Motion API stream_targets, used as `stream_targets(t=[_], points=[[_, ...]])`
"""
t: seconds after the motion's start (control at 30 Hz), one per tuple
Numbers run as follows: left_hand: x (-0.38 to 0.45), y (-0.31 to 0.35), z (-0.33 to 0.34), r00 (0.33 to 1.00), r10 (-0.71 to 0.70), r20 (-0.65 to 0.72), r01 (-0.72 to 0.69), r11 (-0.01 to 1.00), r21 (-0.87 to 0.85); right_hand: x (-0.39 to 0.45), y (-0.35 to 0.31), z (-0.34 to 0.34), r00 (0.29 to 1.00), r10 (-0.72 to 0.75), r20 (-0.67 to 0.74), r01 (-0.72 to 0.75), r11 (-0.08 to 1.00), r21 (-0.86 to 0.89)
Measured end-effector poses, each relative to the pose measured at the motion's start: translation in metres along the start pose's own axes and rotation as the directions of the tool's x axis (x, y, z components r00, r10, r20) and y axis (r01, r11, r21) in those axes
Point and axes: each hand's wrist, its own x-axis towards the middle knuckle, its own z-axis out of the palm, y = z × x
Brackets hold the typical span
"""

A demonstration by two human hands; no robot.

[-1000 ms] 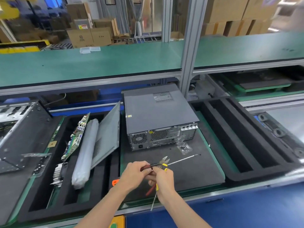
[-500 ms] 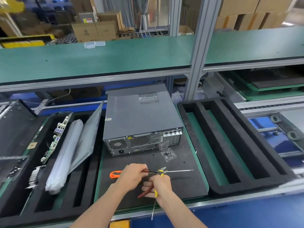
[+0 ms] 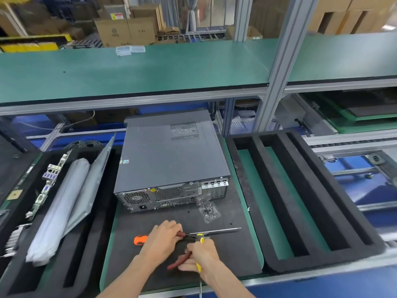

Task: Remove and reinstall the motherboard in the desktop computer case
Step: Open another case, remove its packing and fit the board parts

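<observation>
A long green shelf (image 3: 150,69) runs across the whole station above the computer case (image 3: 171,160), carried by a grey upright post (image 3: 277,67) that stands behind and to the right of the case. The case itself is closed, dark grey, lying flat on a black mat (image 3: 232,252) on the tabletop, with its rear panel of fan grilles and ports turned toward the person. To the right of the case sits a black foam tray (image 3: 305,203) with long parallel slots. To the left of the case is a second foam tray (image 3: 83,254), and in it a grey metal side panel (image 3: 90,190) leans tilted, beside a long pale wrapped bundle (image 3: 58,211). Further left of that, a motherboard (image 3: 46,186) stands on edge in a slot, its row of ports showing.

Just in front of the case's rear panel lies a small clear plastic bag (image 3: 209,209) holding what looks like small dark parts. Nearer the person than the case, a long screwdriver with an orange handle (image 3: 140,239) lies flat on the mat, its shaft pointing right.

The left hand (image 3: 162,239) has its fingers curled around one red handle of a pair of pliers (image 3: 182,259). The right hand (image 3: 203,255) is closed around the other red handle together with a slim yellow-handled screwdriver (image 3: 200,240) that stands nearly upright through the fist. Both hands meet over the mat, in front of the case.
</observation>
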Motion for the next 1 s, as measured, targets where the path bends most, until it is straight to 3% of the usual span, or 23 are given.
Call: stream_targets(t=[0.17,0.47,0.57,0.7,0.87,1.0], points=[[-0.009,-0.025,0.000,0.998,0.000,-0.061,-0.003,0.998,-0.063,0.007,0.006,0.020,1.000,-0.002,-0.005,0.002,1.000,-0.020],[-0.018,-0.058,-0.015,0.981,0.124,-0.146,-0.159,0.954,-0.253,0.012,0.009,0.044,0.996,0.039,0.075,-0.028,0.990,-0.137],[-0.018,-0.066,-0.022,0.987,0.128,-0.097,-0.150,0.950,-0.274,0.009,0.006,0.043,0.989,0.075,0.126,-0.039,0.965,-0.260],[-0.020,-0.076,-0.026,0.995,0.092,-0.026,-0.095,0.941,-0.326,0.006,-0.004,0.036,0.995,0.059,0.079,-0.013,0.870,-0.493],[-0.017,-0.076,-0.023,0.998,0.052,0.022,-0.043,0.958,-0.285,-0.002,-0.018,0.038,1.000,-0.006,0.003,0.007,0.865,-0.501],[-0.016,-0.075,-0.018,0.997,0.079,0.008,-0.078,0.994,-0.077,-0.004,-0.032,0.042,0.999,0.001,0.034,0.013,0.916,-0.401]])
